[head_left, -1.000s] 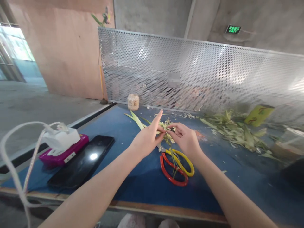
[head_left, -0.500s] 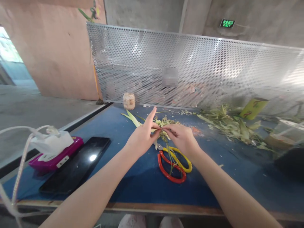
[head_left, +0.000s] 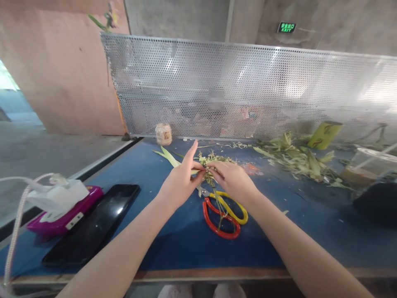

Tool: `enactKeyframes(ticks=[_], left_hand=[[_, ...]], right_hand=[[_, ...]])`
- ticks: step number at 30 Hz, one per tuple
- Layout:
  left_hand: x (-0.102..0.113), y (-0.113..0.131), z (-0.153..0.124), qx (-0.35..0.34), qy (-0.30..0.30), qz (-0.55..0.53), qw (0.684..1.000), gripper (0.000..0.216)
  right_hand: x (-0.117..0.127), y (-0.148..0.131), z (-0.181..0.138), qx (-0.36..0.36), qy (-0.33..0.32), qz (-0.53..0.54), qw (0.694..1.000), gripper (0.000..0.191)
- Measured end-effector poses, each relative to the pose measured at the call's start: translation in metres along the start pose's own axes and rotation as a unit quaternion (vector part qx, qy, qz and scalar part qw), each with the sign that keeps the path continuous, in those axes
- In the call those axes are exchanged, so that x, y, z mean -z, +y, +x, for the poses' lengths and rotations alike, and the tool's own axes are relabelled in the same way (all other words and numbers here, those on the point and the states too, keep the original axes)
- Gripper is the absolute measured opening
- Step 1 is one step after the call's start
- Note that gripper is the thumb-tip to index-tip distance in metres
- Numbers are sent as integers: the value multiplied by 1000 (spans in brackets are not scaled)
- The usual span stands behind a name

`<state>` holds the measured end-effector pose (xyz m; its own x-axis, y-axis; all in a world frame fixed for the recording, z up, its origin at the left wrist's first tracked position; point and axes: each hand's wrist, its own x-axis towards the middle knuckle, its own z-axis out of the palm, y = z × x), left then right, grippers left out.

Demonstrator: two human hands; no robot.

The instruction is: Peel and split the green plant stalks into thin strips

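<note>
My left hand (head_left: 180, 182) and my right hand (head_left: 234, 180) meet over the middle of the blue table. Both pinch a small bunch of dried greenish plant sprigs (head_left: 209, 179) between thumb and forefinger; the exact spot they grip is partly hidden. Thin stems hang down from the bunch. Just below lie scissors (head_left: 206, 217) with one red and one yellow handle loop, the stems crossing over them. Long pale green leaves (head_left: 169, 155) stick out beyond my left hand. More dried sprigs (head_left: 217, 158) lie behind my fingers.
At left are a black phone (head_left: 93, 227) and a magenta power strip (head_left: 66, 213) with white plugs and cables. A small jar (head_left: 163, 135) stands near the perforated metal panel (head_left: 192, 78). Rightward are dry leaves (head_left: 307, 162), a yellow-green can (head_left: 324, 136) and a plastic cup (head_left: 369, 163).
The whole view has shifted slightly, so things appear a little further left. My hands stay together at the sprigs, with only slight finger movement.
</note>
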<state>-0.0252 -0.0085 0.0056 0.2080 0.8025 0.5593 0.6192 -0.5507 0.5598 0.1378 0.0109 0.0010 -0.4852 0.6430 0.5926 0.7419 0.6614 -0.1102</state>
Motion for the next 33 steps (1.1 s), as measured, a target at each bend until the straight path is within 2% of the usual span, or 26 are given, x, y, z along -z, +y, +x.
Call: enactKeyframes(ticks=[3,7,11,17,20,23,26,33], left_hand=[[0,0,0,7,5,-3,1000,71],[0,1,0,18,12,-22,1000,71],[1,4,1,35,24,-47,998,73],[1,5,1,48,30,-78,995,74],[1,4,2,52,36,-92,994,73],[2,3,3,60,38,-102,992,74],[3,3,4,69,29,-124,989,75],[5,5,4,93,19,-165,982,77]], right_hand=[[1,-4,0,-42,15,36,998,20],[3,-6,-1,-41,15,80,996,17],[0,-2,-1,-18,31,87,996,17],[-3,2,-1,64,72,46,994,19],[-1,0,-2,38,94,39,994,19],[1,-2,-2,8,87,40,995,14],[3,-3,-2,19,84,52,995,9],[3,-2,-2,24,90,83,992,11]])
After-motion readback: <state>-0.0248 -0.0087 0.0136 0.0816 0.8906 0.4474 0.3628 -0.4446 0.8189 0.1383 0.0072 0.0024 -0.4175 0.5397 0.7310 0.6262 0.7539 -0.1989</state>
